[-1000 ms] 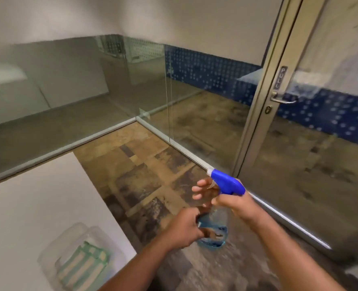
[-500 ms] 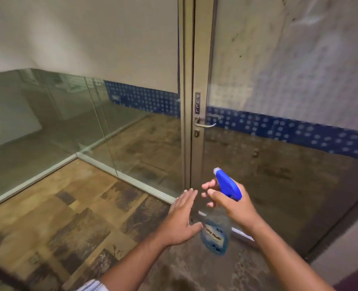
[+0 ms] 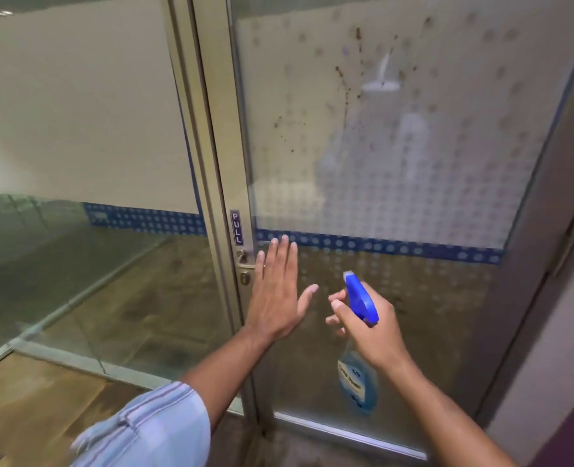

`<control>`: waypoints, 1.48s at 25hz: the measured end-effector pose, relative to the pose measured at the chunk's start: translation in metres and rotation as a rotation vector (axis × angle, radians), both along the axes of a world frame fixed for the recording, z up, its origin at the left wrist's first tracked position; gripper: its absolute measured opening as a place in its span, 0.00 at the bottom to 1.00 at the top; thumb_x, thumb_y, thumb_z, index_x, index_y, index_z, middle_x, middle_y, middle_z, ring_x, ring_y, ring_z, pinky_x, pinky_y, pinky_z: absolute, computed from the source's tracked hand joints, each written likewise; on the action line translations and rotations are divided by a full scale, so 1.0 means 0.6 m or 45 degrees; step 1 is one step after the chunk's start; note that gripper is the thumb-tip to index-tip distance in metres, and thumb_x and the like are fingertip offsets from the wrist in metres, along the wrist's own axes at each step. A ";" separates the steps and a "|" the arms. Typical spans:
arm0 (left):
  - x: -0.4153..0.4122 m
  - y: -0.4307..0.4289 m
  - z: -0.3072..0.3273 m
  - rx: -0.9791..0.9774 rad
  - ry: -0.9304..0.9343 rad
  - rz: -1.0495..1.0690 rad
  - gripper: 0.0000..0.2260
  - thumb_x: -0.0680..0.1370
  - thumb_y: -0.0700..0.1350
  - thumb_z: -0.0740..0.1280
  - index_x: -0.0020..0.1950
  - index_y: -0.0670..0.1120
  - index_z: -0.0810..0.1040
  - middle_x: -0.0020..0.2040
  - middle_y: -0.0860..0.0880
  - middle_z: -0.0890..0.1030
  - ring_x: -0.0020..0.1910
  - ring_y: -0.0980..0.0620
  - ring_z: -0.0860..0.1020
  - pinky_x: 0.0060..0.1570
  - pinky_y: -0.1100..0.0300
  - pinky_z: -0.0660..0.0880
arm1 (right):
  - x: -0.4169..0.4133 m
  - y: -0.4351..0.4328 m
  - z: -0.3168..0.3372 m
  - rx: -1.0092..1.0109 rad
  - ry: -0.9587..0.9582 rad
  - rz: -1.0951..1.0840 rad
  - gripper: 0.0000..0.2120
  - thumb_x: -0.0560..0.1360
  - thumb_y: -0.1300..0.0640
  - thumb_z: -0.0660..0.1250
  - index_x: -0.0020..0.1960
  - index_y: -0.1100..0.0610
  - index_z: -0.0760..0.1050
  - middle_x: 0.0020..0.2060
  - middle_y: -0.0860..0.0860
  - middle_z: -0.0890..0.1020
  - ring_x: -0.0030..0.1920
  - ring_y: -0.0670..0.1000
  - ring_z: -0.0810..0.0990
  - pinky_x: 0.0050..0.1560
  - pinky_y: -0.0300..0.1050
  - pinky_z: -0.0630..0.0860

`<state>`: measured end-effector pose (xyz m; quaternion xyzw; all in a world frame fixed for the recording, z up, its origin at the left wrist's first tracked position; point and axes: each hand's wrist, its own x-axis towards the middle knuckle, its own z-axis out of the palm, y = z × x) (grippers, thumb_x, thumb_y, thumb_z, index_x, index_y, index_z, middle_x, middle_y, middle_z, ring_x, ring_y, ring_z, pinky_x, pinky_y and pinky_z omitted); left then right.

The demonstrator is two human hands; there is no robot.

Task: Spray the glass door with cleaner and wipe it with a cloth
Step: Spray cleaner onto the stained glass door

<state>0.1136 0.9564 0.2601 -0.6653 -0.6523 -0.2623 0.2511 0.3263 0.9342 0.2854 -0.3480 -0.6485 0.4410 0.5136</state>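
The glass door [image 3: 396, 156] fills the upper right, frosted with a dot pattern and a blue band, with brown splatter near its top. My right hand [image 3: 373, 325] grips a spray bottle [image 3: 359, 375] with clear blue liquid; its blue trigger head [image 3: 359, 299] points up and left toward the glass. My left hand [image 3: 275, 291] is flat and open, fingers spread, just right of the door handle [image 3: 246, 261]. Whether the palm touches the glass I cannot tell. No cloth is in view.
A metal door frame [image 3: 211, 163] with a PULL label [image 3: 236, 227] runs down the middle. A fixed glass wall [image 3: 76, 264] stands to the left over a wooden-look floor [image 3: 26, 399]. A wall edge [image 3: 555, 332] borders the door on the right.
My left hand let go of the bottle and rose, open, up to the door beside the handle. My right hand lifted the bottle higher. The view swung up and right onto the door.
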 end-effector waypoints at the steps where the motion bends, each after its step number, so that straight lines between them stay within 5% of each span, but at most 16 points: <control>1: -0.010 0.033 0.020 0.022 0.029 -0.008 0.41 0.85 0.65 0.56 0.88 0.38 0.54 0.90 0.38 0.52 0.89 0.39 0.50 0.87 0.38 0.50 | -0.006 0.017 0.011 -0.004 0.013 -0.033 0.06 0.81 0.64 0.73 0.47 0.54 0.81 0.43 0.58 0.86 0.39 0.59 0.90 0.37 0.48 0.83; 11: -0.209 0.354 0.306 0.430 0.151 -0.055 0.41 0.86 0.64 0.55 0.88 0.36 0.52 0.89 0.36 0.52 0.89 0.36 0.50 0.87 0.37 0.47 | -0.110 0.190 0.163 0.119 0.038 -0.322 0.07 0.81 0.60 0.74 0.45 0.54 0.79 0.32 0.51 0.81 0.33 0.59 0.88 0.41 0.58 0.85; 18: -0.299 0.496 0.515 0.670 0.157 -0.135 0.40 0.88 0.65 0.54 0.89 0.38 0.51 0.89 0.36 0.52 0.89 0.36 0.50 0.87 0.36 0.50 | -0.181 0.277 0.273 0.285 0.055 -0.478 0.04 0.82 0.56 0.73 0.48 0.53 0.81 0.44 0.57 0.86 0.47 0.56 0.89 0.47 0.57 0.89; 22: -0.282 0.539 0.622 0.795 0.172 -0.187 0.38 0.88 0.64 0.54 0.89 0.38 0.53 0.89 0.36 0.53 0.89 0.35 0.52 0.87 0.36 0.49 | -0.200 0.310 0.337 0.324 0.078 -0.541 0.04 0.82 0.58 0.72 0.51 0.58 0.79 0.43 0.59 0.85 0.40 0.54 0.89 0.40 0.51 0.87; 25: -0.276 0.569 0.667 0.875 0.252 -0.228 0.37 0.89 0.64 0.53 0.89 0.39 0.54 0.89 0.35 0.54 0.88 0.34 0.53 0.86 0.37 0.51 | -0.208 0.333 0.375 0.386 0.049 -0.580 0.06 0.82 0.57 0.72 0.48 0.58 0.79 0.41 0.60 0.84 0.37 0.57 0.88 0.36 0.43 0.82; 32: -0.285 0.600 0.677 1.035 0.306 -0.215 0.35 0.89 0.63 0.53 0.89 0.42 0.55 0.89 0.38 0.55 0.89 0.37 0.54 0.87 0.37 0.53 | -0.188 0.365 0.424 0.515 -0.039 -0.663 0.09 0.80 0.53 0.73 0.46 0.58 0.78 0.41 0.59 0.86 0.36 0.55 0.87 0.35 0.49 0.82; 35: -0.287 0.600 0.676 1.053 0.310 -0.216 0.35 0.89 0.63 0.53 0.89 0.42 0.55 0.89 0.38 0.55 0.89 0.37 0.54 0.86 0.36 0.54 | -0.189 0.366 0.442 0.549 0.002 -0.623 0.14 0.75 0.48 0.72 0.45 0.59 0.77 0.41 0.62 0.85 0.38 0.62 0.85 0.31 0.38 0.79; 37: -0.287 0.600 0.675 1.060 0.304 -0.214 0.35 0.89 0.63 0.54 0.89 0.42 0.55 0.89 0.38 0.55 0.89 0.37 0.54 0.86 0.36 0.53 | -0.190 0.368 0.452 0.588 -0.024 -0.650 0.15 0.73 0.47 0.70 0.43 0.59 0.76 0.39 0.62 0.84 0.38 0.66 0.83 0.32 0.49 0.83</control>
